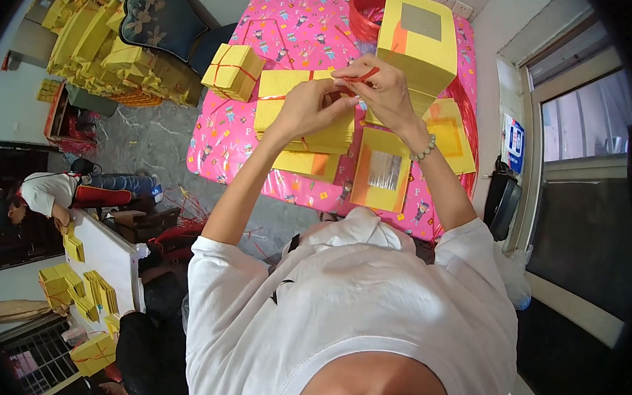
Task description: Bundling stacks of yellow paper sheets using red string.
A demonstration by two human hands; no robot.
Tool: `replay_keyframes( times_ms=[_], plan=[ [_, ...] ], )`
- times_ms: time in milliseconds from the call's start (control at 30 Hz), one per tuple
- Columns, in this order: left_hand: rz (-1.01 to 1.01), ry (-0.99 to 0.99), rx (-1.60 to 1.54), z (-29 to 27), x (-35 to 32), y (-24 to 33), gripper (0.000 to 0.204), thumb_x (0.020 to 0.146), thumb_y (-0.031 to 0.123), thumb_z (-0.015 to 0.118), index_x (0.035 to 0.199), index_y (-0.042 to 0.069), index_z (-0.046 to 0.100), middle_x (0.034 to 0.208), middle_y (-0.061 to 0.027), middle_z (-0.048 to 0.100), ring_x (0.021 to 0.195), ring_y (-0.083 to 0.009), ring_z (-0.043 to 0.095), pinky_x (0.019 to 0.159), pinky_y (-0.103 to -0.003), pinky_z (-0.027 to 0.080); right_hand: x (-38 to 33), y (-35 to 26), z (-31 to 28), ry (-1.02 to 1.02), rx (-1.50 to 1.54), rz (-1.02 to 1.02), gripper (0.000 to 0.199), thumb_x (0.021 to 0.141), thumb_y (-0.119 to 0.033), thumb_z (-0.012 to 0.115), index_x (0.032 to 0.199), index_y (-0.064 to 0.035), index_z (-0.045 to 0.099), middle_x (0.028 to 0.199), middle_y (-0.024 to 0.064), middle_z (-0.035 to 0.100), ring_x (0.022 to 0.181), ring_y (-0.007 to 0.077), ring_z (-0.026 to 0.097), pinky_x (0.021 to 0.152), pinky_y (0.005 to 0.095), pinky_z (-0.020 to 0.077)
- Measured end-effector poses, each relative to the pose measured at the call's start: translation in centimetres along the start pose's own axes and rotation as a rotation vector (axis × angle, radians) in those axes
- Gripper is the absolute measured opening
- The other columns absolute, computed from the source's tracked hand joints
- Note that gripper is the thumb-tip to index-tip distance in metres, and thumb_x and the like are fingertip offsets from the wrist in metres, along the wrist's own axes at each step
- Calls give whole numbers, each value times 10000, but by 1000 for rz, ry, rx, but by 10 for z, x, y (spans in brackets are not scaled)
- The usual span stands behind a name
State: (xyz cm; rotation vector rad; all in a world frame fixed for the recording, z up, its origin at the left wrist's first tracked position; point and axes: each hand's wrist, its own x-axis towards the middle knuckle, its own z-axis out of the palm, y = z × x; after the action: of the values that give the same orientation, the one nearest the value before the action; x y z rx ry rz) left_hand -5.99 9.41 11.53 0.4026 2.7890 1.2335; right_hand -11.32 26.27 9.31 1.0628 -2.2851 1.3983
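Both my hands meet over a stack of flat yellow paper pieces (271, 117) wrapped with red plastic ribbon (366, 74). With bent fingers my right hand (388, 95) pinches the ribbon, whose short end sticks out above the fingertips. My left hand (309, 109) is closed at the same spot, its thumb and fingers pressed together by the ribbon at the stack's top. The exact grip of its fingertips is partly hidden. A smaller tied yellow bundle (233, 72) lies to the left, and loose yellow pieces with a silvery window (384, 170) lie nearer me.
A pink patterned cloth (208, 142) covers the table. At the back right stand a tall yellow stack (433, 49) and a red ribbon roll (357, 14). Yellow bundles (82, 38) are heaped behind a dark chair (164, 22). People work at a white table (117, 257) on the left.
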Motion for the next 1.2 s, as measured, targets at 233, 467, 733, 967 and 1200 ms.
replay_keyframes(
  times_ms=[233, 467, 733, 967, 1200],
  plan=[
    [-77, 134, -140, 19, 10, -27, 322, 857, 358, 612, 847, 51, 706, 644, -100, 634, 542, -181, 579, 533, -325, 432, -9, -18, -12, 24, 39, 99, 114, 843, -159, 627, 857, -52, 663, 777, 84, 597, 657, 249, 590, 590, 346, 458],
    [-188, -74, -530, 4, 14, -22, 212, 863, 187, 651, 869, -17, 710, 734, -15, 676, 673, -47, 579, 571, -223, 442, -48, -25, -11, -53, -42, 285, 188, 851, -236, 618, 901, -59, 658, 775, 108, 614, 682, 276, 604, 593, 349, 460],
    [380, 105, 287, 1, 4, -4, 182, 754, 46, 635, 925, 96, 669, 816, -62, 681, 713, -233, 661, 579, -320, 517, -36, 11, -7, -28, 102, 407, 223, 897, -219, 575, 1015, -46, 650, 803, 60, 653, 705, 183, 631, 611, 305, 470],
    [625, 335, 395, 11, 6, -29, 222, 775, 42, 595, 989, 99, 604, 871, -54, 666, 714, -235, 652, 576, -314, 520, -27, 32, 8, -339, 755, 590, 218, 972, -179, 468, 1111, -89, 609, 745, -93, 534, 605, -16, 456, 509, 152, 364],
    [594, 363, 290, 11, 7, -33, 198, 771, 58, 630, 968, 69, 622, 854, -56, 622, 712, -229, 642, 589, -309, 529, -26, 35, 6, -367, 728, 529, 173, 966, -231, 479, 894, -92, 553, 759, -80, 500, 636, -7, 458, 550, 156, 379]
  ],
)
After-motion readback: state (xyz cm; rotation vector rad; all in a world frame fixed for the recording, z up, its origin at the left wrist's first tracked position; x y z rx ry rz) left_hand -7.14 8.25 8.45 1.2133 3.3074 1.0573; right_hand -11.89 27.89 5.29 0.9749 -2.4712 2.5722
